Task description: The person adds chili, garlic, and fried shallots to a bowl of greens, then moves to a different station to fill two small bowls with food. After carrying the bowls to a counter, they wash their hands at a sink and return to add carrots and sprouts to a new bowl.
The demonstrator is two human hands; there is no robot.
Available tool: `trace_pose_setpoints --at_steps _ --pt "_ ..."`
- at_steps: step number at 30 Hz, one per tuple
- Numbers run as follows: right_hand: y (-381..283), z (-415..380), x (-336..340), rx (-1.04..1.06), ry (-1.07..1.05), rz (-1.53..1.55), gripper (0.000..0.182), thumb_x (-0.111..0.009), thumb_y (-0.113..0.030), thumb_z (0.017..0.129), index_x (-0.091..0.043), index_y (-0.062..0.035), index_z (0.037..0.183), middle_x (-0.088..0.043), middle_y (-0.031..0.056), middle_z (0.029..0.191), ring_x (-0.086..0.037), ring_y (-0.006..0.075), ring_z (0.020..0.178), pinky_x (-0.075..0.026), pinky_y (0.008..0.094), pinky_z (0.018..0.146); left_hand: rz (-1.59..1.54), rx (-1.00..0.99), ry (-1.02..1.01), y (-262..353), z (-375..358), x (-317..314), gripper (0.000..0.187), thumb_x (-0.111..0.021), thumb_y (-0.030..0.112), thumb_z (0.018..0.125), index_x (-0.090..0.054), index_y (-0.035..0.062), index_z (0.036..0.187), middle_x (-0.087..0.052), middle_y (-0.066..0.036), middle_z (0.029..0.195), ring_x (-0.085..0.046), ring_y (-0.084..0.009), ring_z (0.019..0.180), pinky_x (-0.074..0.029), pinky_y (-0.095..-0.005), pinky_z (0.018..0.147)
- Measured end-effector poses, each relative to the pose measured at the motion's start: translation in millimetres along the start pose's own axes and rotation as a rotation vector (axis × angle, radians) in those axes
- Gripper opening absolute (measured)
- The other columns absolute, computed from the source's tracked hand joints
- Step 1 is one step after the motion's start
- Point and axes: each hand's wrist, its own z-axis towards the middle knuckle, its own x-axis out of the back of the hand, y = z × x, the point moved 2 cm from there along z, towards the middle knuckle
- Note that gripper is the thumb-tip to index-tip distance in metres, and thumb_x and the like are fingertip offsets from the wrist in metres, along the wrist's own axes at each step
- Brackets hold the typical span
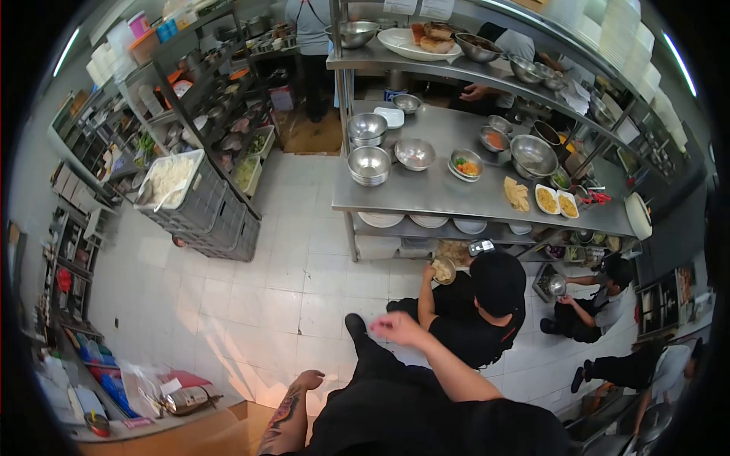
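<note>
My left hand, at the end of a tattooed forearm, hangs low over the floor. Its fingers are loosely bent and slightly apart, with nothing visible in them. In front of my body is my right hand, its fingers half curled and somewhat apart. It also appears to hold nothing. One black shoe of mine shows on the tiles. Close to my right side crouches a person in a black cap, holding a metal bowl of pale food. Neither of my hands visibly touches anything.
A steel worktable carries several metal bowls and two white trays of yellow food. Stacked grey crates at left support a white tub of white food. Another person squats at right with a bowl. A counter stands at lower left.
</note>
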Motion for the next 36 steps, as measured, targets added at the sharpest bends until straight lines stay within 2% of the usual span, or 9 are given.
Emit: trace_pose_setpoints --at_steps 5,7,9,12,17,21,25,34,36 --pt "-28 206 140 0.223 0.726 0.07 0.016 -0.06 -0.018 0.093 -0.068 -0.0039 0.093 -0.065 0.001 0.078 -0.059 0.0097 0.07 -0.049 0.0264 0.063 -0.406 -0.062 0.323 -3 9 92 0.033 -0.055 0.024 0.09 -0.067 0.0106 0.118 -0.068 -0.016 0.112 -0.065 -0.0286 0.105 -0.051 -0.0366 0.092" --pt "-22 281 216 0.253 1.215 -0.315 0.023 -0.067 -0.026 0.087 -0.067 -0.006 0.097 -0.065 0.0176 0.096 -0.064 0.0338 0.086 -0.05 0.0414 0.076 -0.627 -0.007 0.462 -43 9 99 0.031 -0.058 0.021 0.09 -0.067 0.008 0.116 -0.07 -0.015 0.106 -0.067 -0.0245 0.099 -0.052 -0.0339 0.088" --pt "-46 320 253 0.148 1.407 -0.509 0.032 -0.073 -0.026 0.081 -0.063 -0.0075 0.105 -0.061 0.0177 0.107 -0.061 0.0357 0.096 -0.049 0.0438 0.082 -0.645 0.092 0.446 -84 6 107 0.031 -0.059 0.02 0.089 -0.067 0.0042 0.115 -0.071 -0.015 0.103 -0.068 -0.0224 0.096 -0.051 -0.0328 0.086" --pt "-36 371 278 -0.28 1.123 -0.495 0.037 -0.076 -0.024 0.078 -0.061 -0.0086 0.108 -0.058 0.0174 0.112 -0.06 0.0371 0.101 -0.049 0.0447 0.083 -0.688 0.186 0.48 -92 -27 148 0.032 -0.059 0.018 0.089 -0.066 -0.0002 0.114 -0.071 -0.014 0.103 -0.067 -0.0202 0.095 -0.051 -0.032 0.085" --pt "-18 396 281 -0.4 1.202 -0.596 0.031 -0.076 -0.017 0.073 -0.061 -0.0077 0.098 -0.065 0.0172 0.098 -0.063 0.0386 0.093 -0.051 0.0468 0.081 -0.883 0.109 0.496 -219 35 134 0.033 -0.058 0.019 0.09 -0.065 -0.0057 0.111 -0.07 -0.018 0.101 -0.066 -0.0221 0.096 -0.05 -0.0341 0.086" --pt "-28 388 280 -0.285 1.214 -0.756 0.022 -0.071 -0.014 0.077 -0.064 -0.0084 0.098 -0.067 0.0185 0.091 -0.065 0.0368 0.088 -0.051 0.047 0.077 -0.537 -0.056 0.418 -243 87 250 0.032 -0.055 0.024 0.093 -0.068 -0.0021 0.105 -0.07 -0.021 0.099 -0.068 -0.0299 0.095 -0.05 -0.0392 0.087" --pt "-36 377 280 -0.243 1.244 -0.898 0.018 -0.068 -0.015 0.081 -0.066 -0.0106 0.099 -0.068 0.0183 0.087 -0.065 0.0403 0.078 -0.051 0.0484 0.068 -0.213 -0.099 0.514 -196 141 443 0.036 -0.052 0.034 0.095 -0.071 0.0028 0.095 -0.067 -0.024 0.091 -0.065 -0.0411 0.091 -0.051 -0.0477 0.075" --pt "-111 367 201 0.149 1.478 -0.975 0.012 -0.054 0.008 0.077 -0.057 0.0037 0.088 -0.064 0.0205 0.104 -0.062 0.0328 0.093 -0.05 0.037 0.079 -0.483 -0.532 0.656 -81 236 739 0.023 -0.056 0.018 0.094 -0.067 0.0028 0.106 -0.07 -0.014 0.093 -0.067 -0.0222 0.083 -0.052 -0.0321 0.077" --pt "-73 373 187 -0.048 1.557 -0.854 0.011 -0.051 0.012 0.077 -0.046 0.0016 0.075 -0.063 0.021 0.111 -0.062 0.0339 0.095 -0.049 0.0385 0.084 -0.499 -0.526 0.66 -70 260 760 0.022 -0.056 0.016 0.094 -0.067 0.0029 0.107 -0.071 -0.014 0.094 -0.067 -0.0212 0.084 -0.052 -0.0317 0.078"
